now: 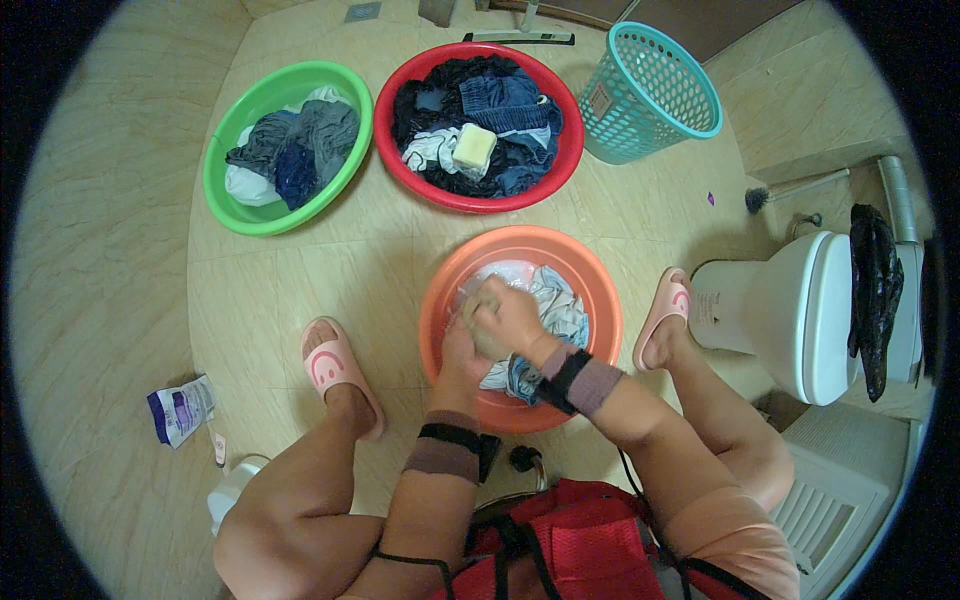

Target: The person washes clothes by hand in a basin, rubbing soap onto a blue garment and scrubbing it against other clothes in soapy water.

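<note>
An orange plastic basin (611, 330) stands on the floor between my feet. Over it, my right hand (511, 313) is closed on a beige wet cloth (487, 341), its knuckles up and blurred. My left hand (461, 351) grips the same cloth from the left and below; some fingers are hidden. White and light-blue wet clothes (562, 304) lie in the basin to the right of the hands. Behind the hands shows a patch of whitish, soapy-looking water (506, 274). A blue-grey garment (525, 379) lies near the basin's front, partly under my right wrist.
A red basin (574, 157) holds dark clothes with a soap bar (474, 145) on top. Left of it is a green basin (214, 180) with clothes. A turquoise laundry basket (637, 97) stands back right, a toilet (829, 322) at right. A detergent pouch (182, 411) lies left.
</note>
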The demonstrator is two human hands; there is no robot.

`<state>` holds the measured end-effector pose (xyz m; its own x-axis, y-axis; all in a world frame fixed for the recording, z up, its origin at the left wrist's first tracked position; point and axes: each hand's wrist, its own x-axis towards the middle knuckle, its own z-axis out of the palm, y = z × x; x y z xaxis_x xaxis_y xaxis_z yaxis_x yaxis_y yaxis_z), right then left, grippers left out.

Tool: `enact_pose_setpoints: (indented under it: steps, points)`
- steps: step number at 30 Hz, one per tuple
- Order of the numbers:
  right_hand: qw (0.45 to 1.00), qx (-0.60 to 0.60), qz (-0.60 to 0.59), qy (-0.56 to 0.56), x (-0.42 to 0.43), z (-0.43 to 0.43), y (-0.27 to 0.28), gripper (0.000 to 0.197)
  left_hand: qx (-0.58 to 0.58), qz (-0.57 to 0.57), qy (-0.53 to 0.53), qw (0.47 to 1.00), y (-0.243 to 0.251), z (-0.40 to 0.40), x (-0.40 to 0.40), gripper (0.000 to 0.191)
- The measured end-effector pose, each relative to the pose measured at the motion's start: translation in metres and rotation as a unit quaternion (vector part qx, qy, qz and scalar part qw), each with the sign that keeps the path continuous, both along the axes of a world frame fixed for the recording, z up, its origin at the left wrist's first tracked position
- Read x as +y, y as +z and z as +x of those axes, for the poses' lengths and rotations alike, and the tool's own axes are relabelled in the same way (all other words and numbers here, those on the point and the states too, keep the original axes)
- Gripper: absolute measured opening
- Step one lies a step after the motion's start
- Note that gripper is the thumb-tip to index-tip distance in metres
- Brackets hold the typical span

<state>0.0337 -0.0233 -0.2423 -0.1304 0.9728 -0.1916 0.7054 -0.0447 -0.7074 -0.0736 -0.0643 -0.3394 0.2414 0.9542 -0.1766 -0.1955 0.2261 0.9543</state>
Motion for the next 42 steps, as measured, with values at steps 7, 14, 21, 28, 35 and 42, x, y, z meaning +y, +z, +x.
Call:
enact_pose_setpoints:
  steps: [7,14,21,28,35,42]
  points:
    - [0.973,-0.141,0.008,-0.185,0.004,0.057,-0.070,0.035,-0.238,-0.444,0.195,0.842,0.042,0.006,0.019,0.049]
    - [0.969,-0.244,-0.004,-0.040,0.000,0.052,-0.067,0.031,-0.256,-0.448,0.191,0.835,0.049,0.002,0.015,0.059]
    - [0.961,0.235,-0.138,0.043,-0.017,0.002,-0.014,0.023,-0.398,-0.406,0.151,0.809,0.021,-0.009,0.013,0.038]
    - [0.996,0.062,0.048,0.043,-0.014,-0.012,0.016,0.024,-0.400,-0.370,0.150,0.825,0.031,-0.004,0.009,0.027]
    - [0.966,-0.106,0.016,-0.235,0.013,0.060,-0.067,0.027,-0.251,-0.421,0.218,0.844,0.052,0.019,0.025,0.041]
    - [0.977,-0.151,0.084,0.124,-0.011,0.048,-0.081,0.030,-0.278,-0.408,0.168,0.853,0.032,-0.011,0.011,0.058]
